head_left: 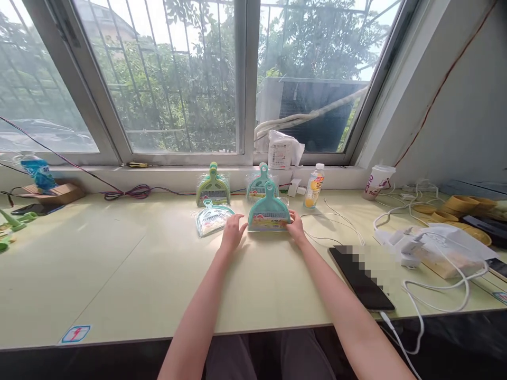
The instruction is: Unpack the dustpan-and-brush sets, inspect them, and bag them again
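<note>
A teal mini dustpan set (pixel 269 210) in clear wrap stands upright on the pale table (pixel 119 264), held between both hands. My left hand (pixel 233 232) presses its left lower edge with fingers spread. My right hand (pixel 295 224) grips its right lower corner. A second teal set (pixel 213 217) lies flat just left of my left hand. Behind stand a green set (pixel 213 187) and another teal set (pixel 258 182), leaning near the window sill.
A yellow drink bottle (pixel 314 186) and a plastic cup (pixel 378 181) stand at the back right. A dark phone (pixel 360 277) lies right of my right arm, among white cables (pixel 435 285) and a charger. Bowls (pixel 461 203) sit far right; a blue bottle (pixel 37 171) far left.
</note>
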